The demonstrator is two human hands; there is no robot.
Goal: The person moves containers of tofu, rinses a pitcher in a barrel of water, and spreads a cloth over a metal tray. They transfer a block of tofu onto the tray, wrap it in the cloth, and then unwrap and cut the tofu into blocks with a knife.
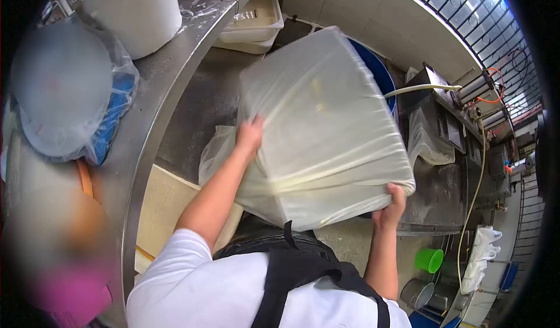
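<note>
A large boxy bundle wrapped in translucent whitish plastic or cloth (332, 118) fills the middle of the head view, tilted in front of my body. Its contents cannot be made out. My left hand (249, 135) grips the wrapping at the bundle's left side, fingers closed. At the near right corner, my right hand (391, 204) is closed on a gathered fold of the same wrapping. Loose wrapping hangs at the lower left, beside my left forearm. Part of a blue round tub (376, 68) shows behind the bundle.
A steel counter (169, 65) curves along the left, bearing a white bucket (137, 13). White bins (254, 22) stand at the back. Steel equipment (446, 124) with hoses lines the right. A green bucket (429, 260) and a metal pot (417, 293) are lower right.
</note>
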